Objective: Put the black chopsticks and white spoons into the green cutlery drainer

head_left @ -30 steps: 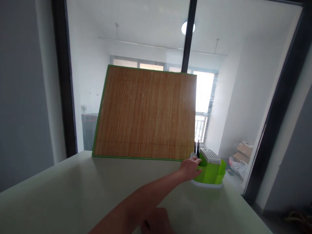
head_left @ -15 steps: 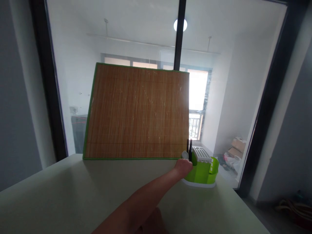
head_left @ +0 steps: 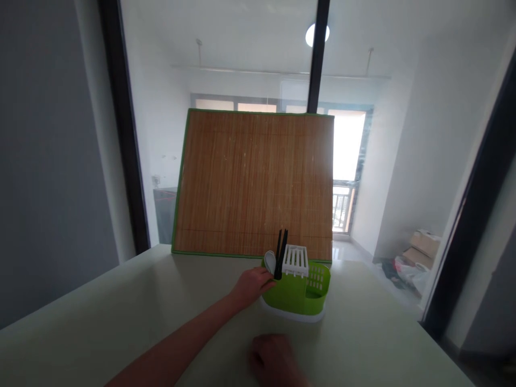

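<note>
A green utensil holder with a white base and a white slatted rack stands upright on the pale table. My left hand grips its left end, fingers closed at the rim. Just beyond the fingers a white spoon and black chopsticks stick up from the holder. Nearer to me, my right hand is low over the table in front of the holder, touching nothing I can see. It is dark and blurred, so its fingers do not show clearly.
A bamboo mat with green edging stands upright behind the holder, at the back of the pale table. Glass in black frames rises beyond it. Boxes and bags lie on the floor at right, behind the glass.
The holder has shifted left and now stands in front of the mat's right part, my left hand still at its end. My right hand has come out from under the left forearm. The view has swung left.
</note>
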Demonstrator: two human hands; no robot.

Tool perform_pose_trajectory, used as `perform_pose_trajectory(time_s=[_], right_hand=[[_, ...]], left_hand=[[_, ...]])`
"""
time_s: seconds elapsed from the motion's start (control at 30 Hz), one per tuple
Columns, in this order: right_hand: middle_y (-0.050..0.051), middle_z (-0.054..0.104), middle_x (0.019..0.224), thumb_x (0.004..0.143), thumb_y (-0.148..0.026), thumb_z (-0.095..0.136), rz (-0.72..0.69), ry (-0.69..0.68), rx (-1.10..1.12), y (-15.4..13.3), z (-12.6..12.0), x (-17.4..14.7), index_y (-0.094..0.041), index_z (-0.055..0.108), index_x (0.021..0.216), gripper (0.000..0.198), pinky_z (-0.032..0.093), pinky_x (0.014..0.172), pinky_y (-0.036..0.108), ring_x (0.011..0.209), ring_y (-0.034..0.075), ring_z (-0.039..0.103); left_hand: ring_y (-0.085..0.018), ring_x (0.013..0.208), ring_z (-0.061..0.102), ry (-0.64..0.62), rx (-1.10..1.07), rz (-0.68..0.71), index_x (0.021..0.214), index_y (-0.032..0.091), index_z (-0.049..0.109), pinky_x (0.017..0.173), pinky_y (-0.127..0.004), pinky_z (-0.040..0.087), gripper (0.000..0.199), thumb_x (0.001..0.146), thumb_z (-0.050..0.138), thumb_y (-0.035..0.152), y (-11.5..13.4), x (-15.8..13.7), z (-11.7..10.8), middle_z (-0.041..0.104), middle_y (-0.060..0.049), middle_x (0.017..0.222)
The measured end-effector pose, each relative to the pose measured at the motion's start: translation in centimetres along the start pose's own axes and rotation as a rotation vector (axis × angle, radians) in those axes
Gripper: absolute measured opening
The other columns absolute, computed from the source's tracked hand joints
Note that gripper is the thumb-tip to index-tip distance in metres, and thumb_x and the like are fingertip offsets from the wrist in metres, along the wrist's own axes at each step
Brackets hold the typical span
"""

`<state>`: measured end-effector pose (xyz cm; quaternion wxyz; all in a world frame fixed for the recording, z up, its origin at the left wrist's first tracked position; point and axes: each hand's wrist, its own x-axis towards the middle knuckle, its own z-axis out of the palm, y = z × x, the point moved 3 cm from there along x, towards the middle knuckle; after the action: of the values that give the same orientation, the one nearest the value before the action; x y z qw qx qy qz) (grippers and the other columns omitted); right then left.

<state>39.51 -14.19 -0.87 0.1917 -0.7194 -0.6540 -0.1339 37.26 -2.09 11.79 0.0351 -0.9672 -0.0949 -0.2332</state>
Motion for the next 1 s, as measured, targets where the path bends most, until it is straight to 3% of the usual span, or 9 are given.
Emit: perform_pose_trajectory(time_s=[0.17,0.33,0.53,0.73,0.8,0.87,1.0], right_hand=[[-0.002,0.065,0.068,0.077,-0.019,0.051,-0.031,-0.018,0.002,0.1,-0.4,-0.4,-0.022,0.056,0.068,0.01,0.029,0.054,0.025,0.062,0.015,0.061],[-0.003,0.064,0.068,0.081,-0.02,0.048,-0.079,-0.038,0.006,0.3,-0.6,-0.5,-0.022,0.054,0.069,0.014,0.027,0.053,0.025,0.063,0.015,0.061],[-0.002,0.065,0.068,0.085,-0.023,0.046,-0.098,-0.085,-0.039,0.6,-0.4,-0.3,-0.022,0.054,0.07,0.017,0.026,0.053,0.025,0.062,0.015,0.062],[-0.003,0.064,0.067,0.086,-0.024,0.044,-0.11,-0.102,-0.029,0.9,-0.1,-0.3,-0.023,0.053,0.07,0.019,0.028,0.052,0.025,0.061,0.015,0.062],[-0.003,0.064,0.066,0.086,-0.024,0.044,-0.104,-0.1,-0.02,1.0,0.0,-0.3,-0.023,0.052,0.068,0.019,0.027,0.052,0.025,0.061,0.015,0.062],[-0.003,0.064,0.066,0.086,-0.025,0.045,-0.105,-0.09,-0.007,1.0,0.0,-0.4,-0.023,0.052,0.068,0.019,0.027,0.051,0.025,0.06,0.015,0.062],[-0.003,0.064,0.064,0.086,-0.026,0.044,-0.111,-0.082,0.004,1.0,-0.1,-0.3,-0.023,0.052,0.067,0.02,0.026,0.05,0.025,0.058,0.014,0.061]], left_hand=[[-0.017,0.085,0.057,0.041,0.0,-0.092,0.094,0.021,0.063,0.076,-0.026,0.043,0.026,0.092,0.043,0.038,-3.5,-5.0,-2.0,0.063,-0.003,0.088],[-0.017,0.088,0.057,0.061,-0.032,-0.138,0.097,0.021,0.063,0.079,-0.027,0.044,0.025,0.091,0.044,0.037,-4.6,-7.6,-3.1,0.062,-0.004,0.093],[-0.016,0.093,0.057,0.142,-0.102,-0.19,0.104,0.023,0.061,0.082,-0.025,0.044,0.025,0.091,0.044,0.036,-4.0,-8.4,-3.8,0.062,-0.003,0.102],[-0.019,0.105,0.052,0.345,-0.122,-0.483,0.124,0.024,0.047,0.086,-0.029,0.044,0.043,0.086,0.048,0.044,-5.6,-6.7,-5.7,0.052,-0.006,0.122],[-0.023,0.11,0.049,0.291,-0.065,-0.522,0.127,0.023,0.043,0.088,-0.033,0.043,0.053,0.082,0.052,0.048,-6.5,-5.4,-6.0,0.051,-0.007,0.123],[-0.025,0.112,0.048,0.151,0.019,-0.496,0.128,0.023,0.043,0.087,-0.036,0.044,0.057,0.08,0.052,0.053,-7.1,-3.9,-5.9,0.052,-0.008,0.123],[-0.028,0.097,0.058,-0.096,0.122,-0.428,0.115,0.021,0.054,0.078,-0.036,0.047,0.05,0.077,0.056,0.052,-7.2,-1.8,-5.3,0.063,-0.01,0.104]])
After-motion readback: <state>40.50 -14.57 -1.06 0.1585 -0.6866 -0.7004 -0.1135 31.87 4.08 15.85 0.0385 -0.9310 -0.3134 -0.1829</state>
